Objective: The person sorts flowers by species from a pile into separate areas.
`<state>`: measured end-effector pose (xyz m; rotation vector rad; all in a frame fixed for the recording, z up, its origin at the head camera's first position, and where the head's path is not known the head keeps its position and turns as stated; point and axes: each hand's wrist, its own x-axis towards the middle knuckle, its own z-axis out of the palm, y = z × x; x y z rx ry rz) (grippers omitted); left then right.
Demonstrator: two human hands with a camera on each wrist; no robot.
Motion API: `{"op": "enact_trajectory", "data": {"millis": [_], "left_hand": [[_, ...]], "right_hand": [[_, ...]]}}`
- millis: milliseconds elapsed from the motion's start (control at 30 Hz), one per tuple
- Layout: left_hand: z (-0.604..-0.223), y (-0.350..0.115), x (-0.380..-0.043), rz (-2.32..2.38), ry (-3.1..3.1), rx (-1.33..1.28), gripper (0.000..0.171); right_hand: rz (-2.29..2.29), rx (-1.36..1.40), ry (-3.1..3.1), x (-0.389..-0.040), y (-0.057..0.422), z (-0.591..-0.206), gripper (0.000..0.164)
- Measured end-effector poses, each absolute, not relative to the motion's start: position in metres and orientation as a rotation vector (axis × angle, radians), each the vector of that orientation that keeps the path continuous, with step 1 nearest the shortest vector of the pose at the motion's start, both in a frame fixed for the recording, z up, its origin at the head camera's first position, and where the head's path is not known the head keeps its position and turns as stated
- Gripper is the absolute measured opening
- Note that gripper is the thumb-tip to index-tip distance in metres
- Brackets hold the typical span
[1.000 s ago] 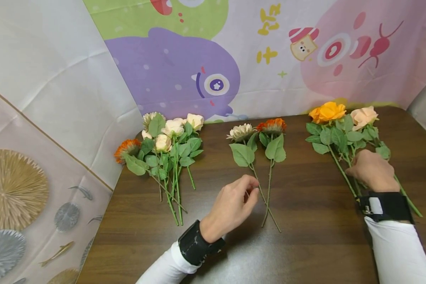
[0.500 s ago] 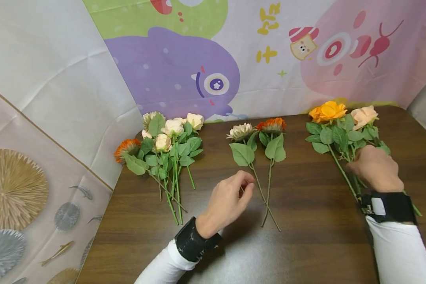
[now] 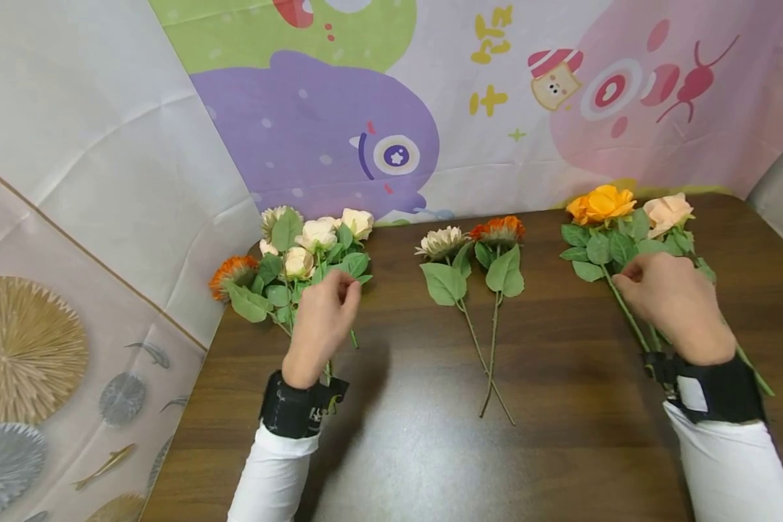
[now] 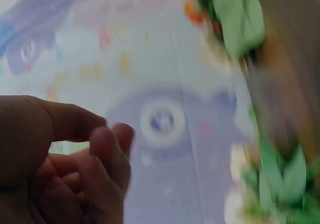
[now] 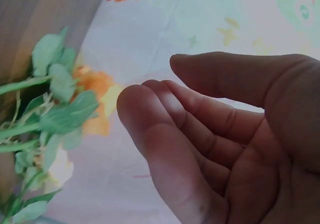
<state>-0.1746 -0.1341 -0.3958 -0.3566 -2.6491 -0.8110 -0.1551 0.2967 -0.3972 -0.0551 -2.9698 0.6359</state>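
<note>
My left hand [image 3: 318,330] hovers over the stems of the left bunch, its fingers loosely bent and holding nothing. That bunch has cream roses [image 3: 317,233], a pale daisy-like flower [image 3: 275,216] and an orange flower [image 3: 233,274]; the hand hides part of the stems. In the left wrist view, thumb and fingertips come close together with nothing between them. Over the right bunch is my right hand [image 3: 678,304], fingers softly curled. The right wrist view shows a gap between its thumb and fingers [image 5: 165,149]. Beneath it lie a yellow-orange rose [image 3: 602,205] and a peach rose [image 3: 668,214].
Between the hands, a cream flower [image 3: 442,243] and an orange-red flower [image 3: 499,230] lie with stems crossed on the brown wooden table [image 3: 444,471]. A cartoon-printed cloth [image 3: 496,167] hangs behind the table, and a patterned cloth [image 3: 104,348] covers the left side.
My left hand has moved left, from beside the middle flowers to over the left bunch. My right hand has lifted slightly from the right bunch's stems. The flowers stay where they were.
</note>
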Motion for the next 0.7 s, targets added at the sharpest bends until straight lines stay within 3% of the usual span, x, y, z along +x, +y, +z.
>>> {"op": "enact_trajectory", "data": {"millis": [300, 500, 700], "left_hand": [[-0.419, -0.210, -0.201, -0.612, -2.941, 0.067, 0.041], [-0.440, -0.230, -0.210, -0.573, -3.107, 0.291, 0.032], [-0.446, -0.232, -0.214, -0.536, -3.088, 0.325, 0.024]], "right_hand": [[0.636, 0.028, -2.938, -0.149, 0.282, -0.392, 0.028], [0.639, 0.048, -2.920, -0.147, 0.275, -0.394, 0.025], [0.647, 0.050, -2.949, -0.149, 0.270, -0.393, 0.026]]}}
